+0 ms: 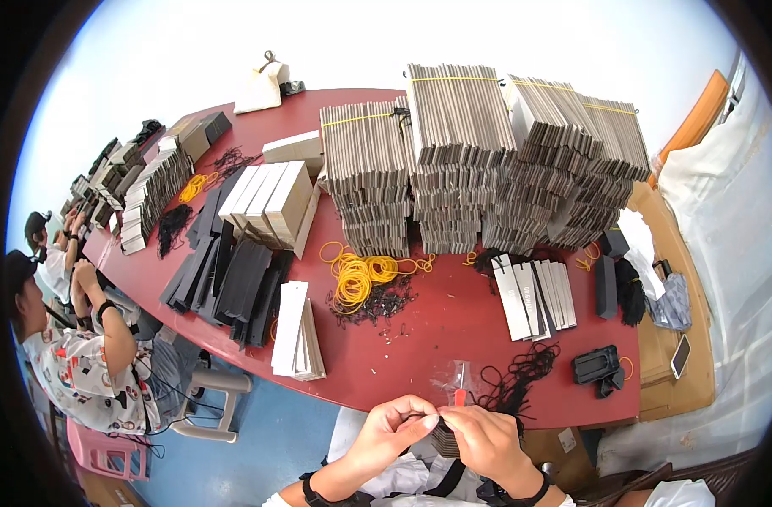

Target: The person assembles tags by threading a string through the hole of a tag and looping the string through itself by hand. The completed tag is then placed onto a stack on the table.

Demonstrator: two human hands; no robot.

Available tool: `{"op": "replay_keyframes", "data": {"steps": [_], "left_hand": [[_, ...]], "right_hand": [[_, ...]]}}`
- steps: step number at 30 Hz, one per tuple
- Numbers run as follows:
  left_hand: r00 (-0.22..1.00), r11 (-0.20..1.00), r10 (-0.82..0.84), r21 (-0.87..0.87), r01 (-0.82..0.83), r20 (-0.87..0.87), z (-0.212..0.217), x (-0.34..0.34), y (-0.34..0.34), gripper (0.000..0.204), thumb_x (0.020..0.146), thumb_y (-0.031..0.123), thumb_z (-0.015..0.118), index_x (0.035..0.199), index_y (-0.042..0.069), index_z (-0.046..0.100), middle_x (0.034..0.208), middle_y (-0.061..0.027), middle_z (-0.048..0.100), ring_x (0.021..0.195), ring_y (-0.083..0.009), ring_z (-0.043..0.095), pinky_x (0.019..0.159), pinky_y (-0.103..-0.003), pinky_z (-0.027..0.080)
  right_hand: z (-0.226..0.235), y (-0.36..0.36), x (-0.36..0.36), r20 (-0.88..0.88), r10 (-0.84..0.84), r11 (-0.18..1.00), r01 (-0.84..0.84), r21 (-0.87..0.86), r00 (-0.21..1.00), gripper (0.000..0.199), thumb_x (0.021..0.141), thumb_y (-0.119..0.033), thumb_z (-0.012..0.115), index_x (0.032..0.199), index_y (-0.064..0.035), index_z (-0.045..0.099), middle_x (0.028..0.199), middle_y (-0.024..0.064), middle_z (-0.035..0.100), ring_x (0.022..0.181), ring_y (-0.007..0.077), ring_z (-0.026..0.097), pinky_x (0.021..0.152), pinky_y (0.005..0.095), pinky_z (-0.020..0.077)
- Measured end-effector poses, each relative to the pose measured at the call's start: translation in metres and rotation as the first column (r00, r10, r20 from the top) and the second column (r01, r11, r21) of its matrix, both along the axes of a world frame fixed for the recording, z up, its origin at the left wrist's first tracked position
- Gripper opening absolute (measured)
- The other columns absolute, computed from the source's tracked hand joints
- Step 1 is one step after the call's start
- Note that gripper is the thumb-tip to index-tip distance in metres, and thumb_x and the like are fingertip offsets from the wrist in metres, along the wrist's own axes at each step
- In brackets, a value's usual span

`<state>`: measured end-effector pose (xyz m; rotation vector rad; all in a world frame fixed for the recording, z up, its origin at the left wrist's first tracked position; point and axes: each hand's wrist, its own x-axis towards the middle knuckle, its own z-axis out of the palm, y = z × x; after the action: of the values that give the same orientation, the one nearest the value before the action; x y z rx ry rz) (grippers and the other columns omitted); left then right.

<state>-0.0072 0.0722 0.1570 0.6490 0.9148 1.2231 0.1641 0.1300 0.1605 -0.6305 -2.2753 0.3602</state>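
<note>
My left hand (pixel 396 428) and my right hand (pixel 485 439) meet just below the near edge of the dark red table (pixel 436 325). Together they pinch a thin black cord (pixel 426 416) over a small stack of folded grey paper bags (pixel 445 439), which my right hand holds from below. A small red-handled tool (pixel 459 395) lies on the table edge just above my fingers. A tangle of black cords (pixel 521 376) lies to the right of it.
Tall bundles of folded grey bags (pixel 487 152) fill the table's far side. Yellow rubber bands (pixel 358 277), flat white stacks (pixel 297 329), black flat pieces (pixel 234 283) and a black device (pixel 595 365) lie around. Two people (pixel 81 338) sit at the left. A phone (pixel 681 356) rests on cardboard.
</note>
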Motion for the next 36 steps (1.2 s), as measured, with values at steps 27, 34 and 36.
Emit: {"op": "replay_keyframes", "data": {"steps": [27, 34, 36], "left_hand": [[0.972, 0.985, 0.162, 0.09, -0.149, -0.168, -0.016, 0.011, -0.003, 0.014, 0.089, 0.007, 0.066, 0.1, -0.001, 0.07, 0.073, 0.0046, 0.061, 0.062, 0.0015, 0.045, 0.053, -0.016, 0.033], [0.995, 0.995, 0.08, 0.058, -0.076, -0.053, -0.012, 0.014, 0.002, 0.017, 0.092, 0.009, 0.062, 0.105, -0.002, 0.064, 0.081, 0.0, 0.065, 0.067, -0.0006, 0.052, 0.061, -0.015, 0.04], [0.995, 0.998, 0.051, 0.046, -0.047, -0.087, -0.012, 0.009, 0.002, 0.017, 0.093, 0.008, 0.061, 0.108, 0.0, 0.06, 0.075, 0.0033, 0.06, 0.063, 0.0005, 0.046, 0.057, -0.016, 0.035]], "right_hand": [[-0.009, 0.004, 0.007, -0.049, -0.018, 0.999, 0.015, -0.048, 0.999, 0.025, 0.074, -0.003, 0.068, 0.098, 0.0006, 0.064, 0.083, 0.0095, 0.068, 0.066, 0.0211, 0.067, 0.057, 0.0292, 0.0542], [-0.007, 0.002, 0.005, -0.212, -0.007, 0.953, -0.058, -0.296, 0.977, 0.027, 0.073, -0.003, 0.075, 0.099, -0.0013, 0.068, 0.077, 0.0095, 0.068, 0.062, 0.0204, 0.066, 0.054, 0.0277, 0.0511], [-0.007, 0.004, 0.007, -0.237, -0.024, 0.973, -0.032, -0.227, 0.971, 0.025, 0.071, -0.001, 0.076, 0.095, -0.0026, 0.07, 0.073, 0.008, 0.068, 0.06, 0.0183, 0.066, 0.053, 0.0262, 0.05]]}}
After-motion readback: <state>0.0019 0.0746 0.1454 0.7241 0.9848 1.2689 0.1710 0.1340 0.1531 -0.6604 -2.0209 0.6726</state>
